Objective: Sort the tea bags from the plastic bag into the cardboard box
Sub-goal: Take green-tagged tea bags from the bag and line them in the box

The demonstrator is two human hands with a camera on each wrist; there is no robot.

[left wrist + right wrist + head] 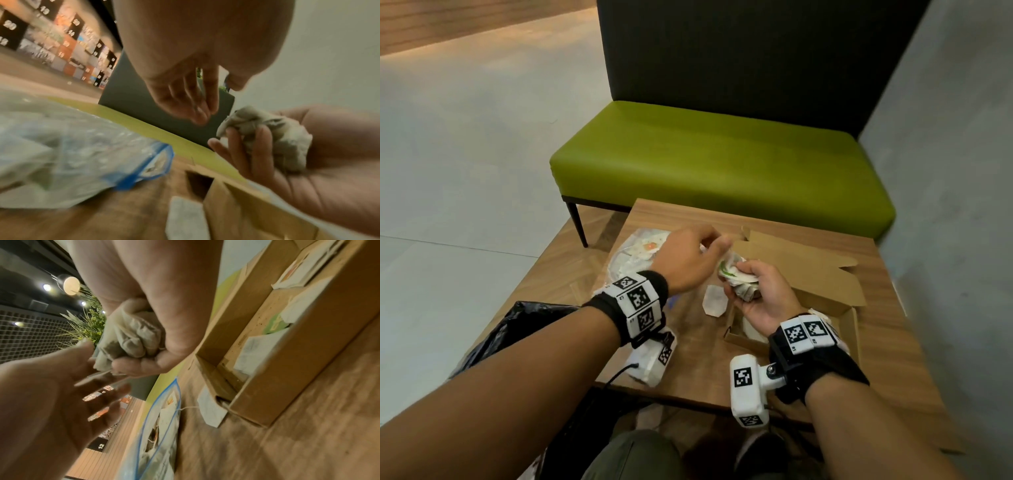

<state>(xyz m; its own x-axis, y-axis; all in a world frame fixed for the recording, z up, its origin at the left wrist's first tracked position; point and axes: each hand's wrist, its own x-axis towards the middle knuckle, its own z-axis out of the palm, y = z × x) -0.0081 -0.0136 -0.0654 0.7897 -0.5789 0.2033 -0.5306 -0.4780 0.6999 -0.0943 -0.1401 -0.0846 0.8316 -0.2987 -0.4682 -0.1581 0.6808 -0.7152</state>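
While the right hand (756, 294) grips a bunch of tea bags (736, 277) above the cardboard box (825, 274), the left hand (688, 260) hovers beside it, fingers (197, 110) loose

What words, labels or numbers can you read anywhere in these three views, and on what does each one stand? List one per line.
"12": white number on a black wall panel, right wrist view.
"20": black wall panel, left wrist view.
"14": dark wall panel, left wrist view.
Other wall numbers: too blurred to be sure.
Tea bag tags in the cardboard box: print unreadable.
Wristband markers: coded patterns, tiny letters illegible.
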